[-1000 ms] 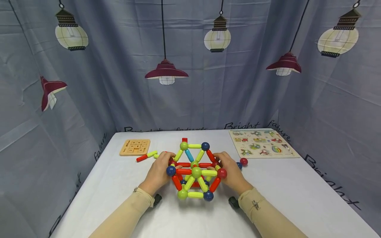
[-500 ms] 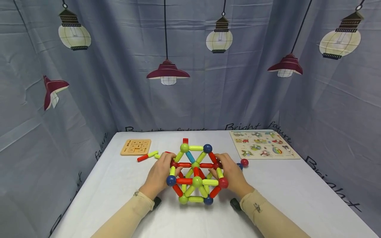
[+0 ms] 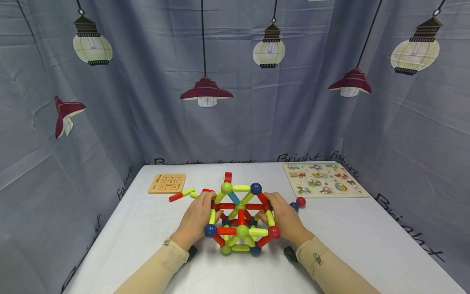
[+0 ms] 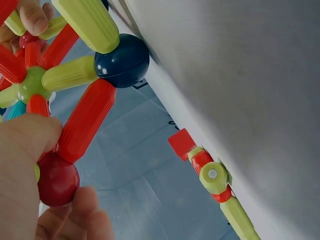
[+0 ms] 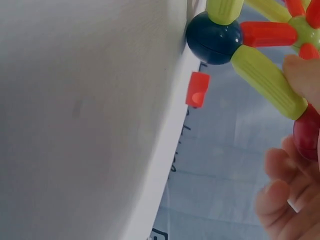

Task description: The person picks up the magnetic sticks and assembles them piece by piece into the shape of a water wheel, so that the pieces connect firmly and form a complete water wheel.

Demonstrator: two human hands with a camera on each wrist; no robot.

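In the head view, a frame of magnetic rods and balls (image 3: 241,231) in red, lime, dark blue and light blue stands between my hands over the white table. My left hand (image 3: 196,216) grips its left side. Around the red ball (image 4: 58,181) there, thumb and fingers show in the left wrist view. On the opposite side, my right hand (image 3: 284,218) holds the frame at another red ball (image 5: 306,132), its thumb against a rod. A dark blue ball (image 5: 214,38) sits low on the frame, close to the tabletop. Some far joints are hidden behind nearer rods.
Loose red and lime rods (image 3: 181,194) lie at left, near a wooden number board (image 3: 167,183). A red block (image 3: 228,177) stands behind the frame. Right of it are a loose red ball (image 3: 300,202), a blue ball (image 3: 294,206) and a picture puzzle board (image 3: 327,179).
The rod-and-ball frame has come down a little and tilted, its near ring of balls dropping lower in view. Both hands keep their hold at the sides.
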